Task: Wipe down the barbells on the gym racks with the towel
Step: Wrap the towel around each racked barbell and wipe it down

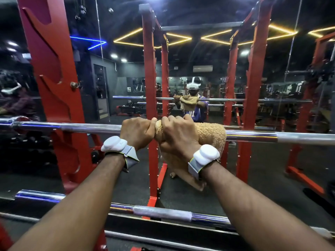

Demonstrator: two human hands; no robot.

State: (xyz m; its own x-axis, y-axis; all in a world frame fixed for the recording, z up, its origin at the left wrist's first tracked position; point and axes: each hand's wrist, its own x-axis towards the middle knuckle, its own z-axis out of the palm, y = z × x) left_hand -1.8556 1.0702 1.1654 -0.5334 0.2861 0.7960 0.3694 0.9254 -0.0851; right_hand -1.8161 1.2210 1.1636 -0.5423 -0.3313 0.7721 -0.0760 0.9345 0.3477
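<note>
Left hand (137, 132) grips the barbell (72, 126), right hand (179, 134) grips the towel (210, 132) round it.

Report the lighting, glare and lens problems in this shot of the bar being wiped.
Head view: the wide-angle lens leans the red rack upright outward; the room is dim, with neon strips and spotlights flaring in the mirror; glare streaks run along the chrome barbell; the left hand, right hand and towel are sharp, the far left edge dark and murky.
</note>
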